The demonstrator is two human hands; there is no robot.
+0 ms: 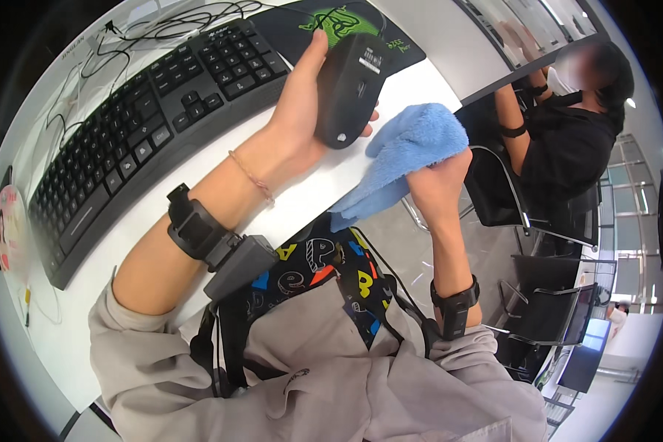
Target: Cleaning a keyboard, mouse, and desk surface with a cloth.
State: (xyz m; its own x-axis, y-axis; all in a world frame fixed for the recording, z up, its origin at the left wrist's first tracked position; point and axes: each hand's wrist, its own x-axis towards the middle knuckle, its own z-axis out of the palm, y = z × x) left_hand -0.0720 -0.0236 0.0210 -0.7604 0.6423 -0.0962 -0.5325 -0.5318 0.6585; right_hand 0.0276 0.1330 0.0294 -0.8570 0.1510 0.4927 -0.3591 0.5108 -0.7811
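My left hand (301, 119) holds a black computer mouse (351, 91), its underside turned up towards me; a small label with writing and a sensor opening show on it. My right hand (442, 182) grips a bunched blue microfibre cloth (420, 138) over the desk's front edge, just right of the mouse and apart from it. The fingers of my right hand are partly hidden by the cloth. Behind the mouse lies a black and green mouse pad (406, 47). A black keyboard (171, 91) stands on the white desk (287, 207), left of my left hand.
Tangled black cables (171, 22) lie behind the keyboard. A round pink printed item (11, 226) is at the far left. At the right, a person (569, 132) in black sits at a neighbouring desk. Black chairs (552, 315) with metal frames stand on the grey floor.
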